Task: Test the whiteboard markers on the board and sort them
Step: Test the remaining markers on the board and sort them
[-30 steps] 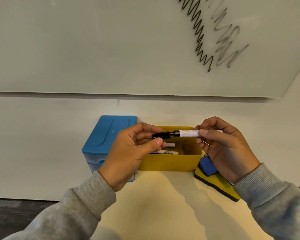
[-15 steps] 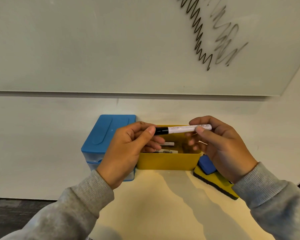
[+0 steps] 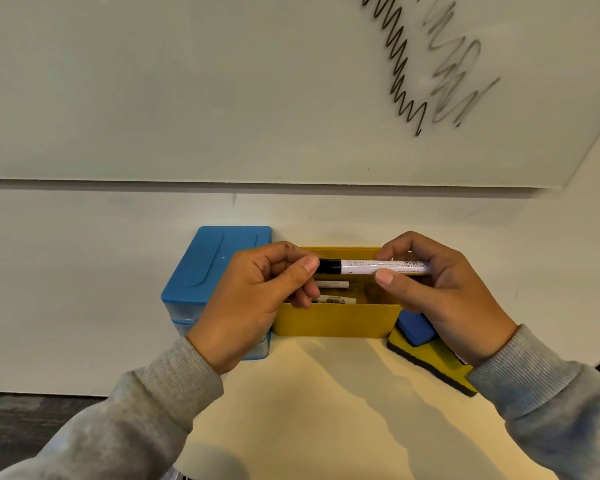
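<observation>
Pinching marker (image 3: 378, 267) level above yellow bin (image 3: 333, 320), right hand (image 3: 440, 292) on barrel, left hand (image 3: 257, 299) on black cap (image 3: 329, 266); apparently capping, next judging which container to drop into.

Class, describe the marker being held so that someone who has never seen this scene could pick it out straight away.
Find the whiteboard with scribbles, then the yellow bin below it beside a blue box. Above the bin, the left hand and the right hand hold one marker level. Unlike the markers lying inside the bin, it is lifted, with its black cap at the left hand.
</observation>
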### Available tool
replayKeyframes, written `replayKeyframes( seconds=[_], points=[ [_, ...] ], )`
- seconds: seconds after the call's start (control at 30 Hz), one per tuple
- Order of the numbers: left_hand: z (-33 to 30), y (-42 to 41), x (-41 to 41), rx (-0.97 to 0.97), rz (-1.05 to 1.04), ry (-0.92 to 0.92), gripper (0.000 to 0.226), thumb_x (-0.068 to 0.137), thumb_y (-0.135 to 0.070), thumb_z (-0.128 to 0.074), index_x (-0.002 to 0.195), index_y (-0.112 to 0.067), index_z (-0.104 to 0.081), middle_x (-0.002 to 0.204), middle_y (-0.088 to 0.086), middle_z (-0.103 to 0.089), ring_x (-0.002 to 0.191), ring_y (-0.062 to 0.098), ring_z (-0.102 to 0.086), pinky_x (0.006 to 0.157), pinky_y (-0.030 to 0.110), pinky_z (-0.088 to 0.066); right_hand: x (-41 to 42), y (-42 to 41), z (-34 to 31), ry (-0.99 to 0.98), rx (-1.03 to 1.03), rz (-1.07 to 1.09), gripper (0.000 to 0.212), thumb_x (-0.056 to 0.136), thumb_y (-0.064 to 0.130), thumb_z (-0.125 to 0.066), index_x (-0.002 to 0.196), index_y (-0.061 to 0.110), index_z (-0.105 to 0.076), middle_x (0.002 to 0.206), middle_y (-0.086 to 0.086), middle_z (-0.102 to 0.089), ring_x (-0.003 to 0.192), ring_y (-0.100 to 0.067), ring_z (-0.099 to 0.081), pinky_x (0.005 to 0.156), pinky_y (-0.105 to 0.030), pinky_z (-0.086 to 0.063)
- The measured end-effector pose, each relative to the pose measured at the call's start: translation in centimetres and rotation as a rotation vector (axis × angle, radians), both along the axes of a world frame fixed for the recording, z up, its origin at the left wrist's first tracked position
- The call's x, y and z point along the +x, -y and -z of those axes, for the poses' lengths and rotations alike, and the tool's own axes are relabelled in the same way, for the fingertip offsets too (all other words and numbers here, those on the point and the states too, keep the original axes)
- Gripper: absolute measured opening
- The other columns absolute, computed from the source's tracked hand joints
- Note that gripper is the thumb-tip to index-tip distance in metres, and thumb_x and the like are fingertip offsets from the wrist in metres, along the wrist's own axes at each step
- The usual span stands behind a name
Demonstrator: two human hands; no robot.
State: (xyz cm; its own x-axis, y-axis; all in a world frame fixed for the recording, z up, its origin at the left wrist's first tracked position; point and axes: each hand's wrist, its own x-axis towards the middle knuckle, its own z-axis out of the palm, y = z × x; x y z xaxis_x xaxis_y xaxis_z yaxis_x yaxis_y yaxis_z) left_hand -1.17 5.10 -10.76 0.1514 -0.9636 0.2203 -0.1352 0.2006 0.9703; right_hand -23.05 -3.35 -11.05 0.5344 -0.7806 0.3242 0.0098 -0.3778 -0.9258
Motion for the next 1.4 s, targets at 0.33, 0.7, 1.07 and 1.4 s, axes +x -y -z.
replayKeyframes(
  seconds=[0.33, 0.7, 1.07, 1.4],
  points=[
    [0.6, 0.0, -0.2, -0.028, 0.023, 0.050, 0.025, 0.089, -0.025, -0.060, 0.101, -0.007, -0.071, 0.076, 0.009, -0.073, 0.065, 0.015, -0.066, 0.066, 0.023, -0.056, 0.1, 0.1, 0.5, 0.036, 0.103, 0.010, 0.022, 0.082, 0.025, -0.071, 0.091, 0.004, -0.069, 0.059, 0.002, -0.048, 0.049, -0.015, -0.031, 0.044, -0.024, -0.028],
    [1.5, 0.0, 0.6, -0.079, 0.061, 0.235, 0.021, 0.091, -0.022, -0.062, 0.106, -0.012, -0.072, 0.079, 0.005, -0.073, 0.070, 0.015, -0.069, 0.068, 0.023, -0.056, 0.0, 0.4, 2.3, 0.040, 0.323, -0.106, 0.036, 0.080, 0.024, -0.070, 0.094, -0.008, -0.062, 0.055, -0.002, -0.035, 0.044, -0.012, -0.027, 0.043, -0.021, -0.025],
    [12.4, -1.0, 0.7, 0.084, 0.045, 0.829, 0.017, 0.100, -0.039, -0.053, 0.114, -0.034, -0.061, 0.095, -0.019, -0.063, 0.086, 0.002, -0.058, 0.071, 0.016, -0.047, 0.4, 0.8, 10.9, -0.785, -0.474, -0.089, 0.014, 0.097, 0.033, -0.062, 0.108, 0.028, -0.068, 0.100, 0.008, -0.065, 0.091, -0.013, -0.058, 0.080, -0.036, -0.051],
    [16.6, -2.7, 0.2, 0.012, 0.028, 1.161, 0.044, 0.102, -0.039, -0.040, 0.146, -0.034, -0.037, 0.150, -0.009, -0.032, 0.133, 0.011, -0.033, 0.109, 0.025, -0.033, 1.3, 0.1, 15.4, -0.750, -0.920, 0.135, 0.021, 0.083, 0.014, -0.075, 0.102, 0.021, -0.073, 0.093, -0.001, -0.064, 0.083, -0.027, -0.061, 0.065, -0.037, -0.053]
  ],
)
